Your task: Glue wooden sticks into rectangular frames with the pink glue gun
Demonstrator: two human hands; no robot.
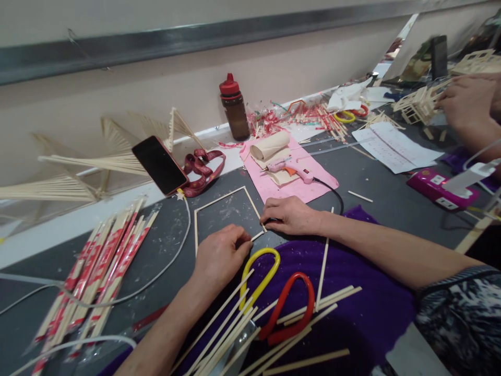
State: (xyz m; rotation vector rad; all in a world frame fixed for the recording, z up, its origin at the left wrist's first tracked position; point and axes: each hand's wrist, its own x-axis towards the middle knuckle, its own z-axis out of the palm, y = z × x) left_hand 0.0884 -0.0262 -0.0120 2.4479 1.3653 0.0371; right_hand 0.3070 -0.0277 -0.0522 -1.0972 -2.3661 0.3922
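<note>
A four-sided frame of thin wooden sticks [220, 199] lies flat on the grey table. My left hand [222, 252] is closed, with thumb and fingers pinching the near stick [257, 236] of that frame. At the near right corner, my right hand [291, 215] has its fingers closed on the right-hand stick where the two meet. Just in front of my hands, scissors with one yellow loop [277, 261] and one red loop [310, 292] rest among loose sticks [230, 326] on purple cloth [371, 292]. My left hand covers part of the frame's near left side.
A pink glue gun [291, 167] lies on pink paper [317, 189], its cord running right. Wrapped chopsticks [104, 261], a phone [159, 164] and a white cable [190, 224] are left. A bottle [234, 109] stands behind. Another person's hands [469, 102] hold a stick model [417, 106].
</note>
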